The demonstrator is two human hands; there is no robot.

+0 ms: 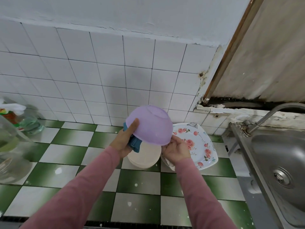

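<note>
A purple plastic bowl [151, 123] is held upside down and tilted above the counter. My left hand [125, 139] grips its left rim, thumb on the outside, with a blue cloth [136, 142] bunched between palm and bowl. My right hand [175, 148] holds the bowl's lower right rim from beneath, fingers curled at the edge. Directly below sits a stack of cream plates [146, 157]. A flowered square plate [197, 142] lies to the right, partly hidden by my right hand.
The counter [69, 151] has green and white tiles with white specks. A steel sink [280, 162] with a tap [270, 116] is at the right. Clear bottles and jars [14, 129] stand at the left. A white tiled wall [99, 76] rises behind.
</note>
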